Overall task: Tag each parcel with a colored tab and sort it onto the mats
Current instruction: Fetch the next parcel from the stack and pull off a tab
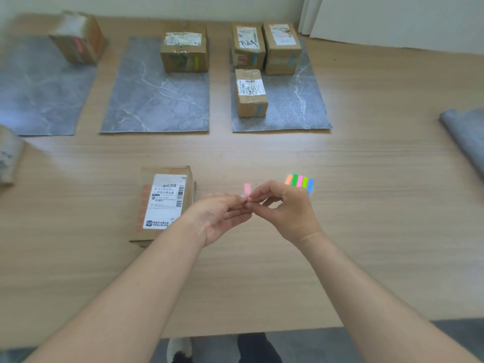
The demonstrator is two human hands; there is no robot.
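Observation:
A pink tab [247, 189] stands up between the fingertips of my left hand [222, 216] and my right hand [285, 208], which meet above the table. Just left of my hands lies a flat cardboard parcel [163, 203] with a white label, no tab visible on it. A strip of coloured tabs [300, 182] lies on the table behind my right hand. Three grey mats lie at the back: the left mat [39, 95] holds a pink-tabbed parcel [77, 38], the middle mat [157, 100] a green-tabbed parcel [184, 52], the right mat [293, 106] three blue-tabbed parcels [251, 93].
Another cardboard parcel [7, 155] sits at the left edge of the table. A folded grey mat [466, 137] lies at the right edge. The table's front edge runs just under my forearms.

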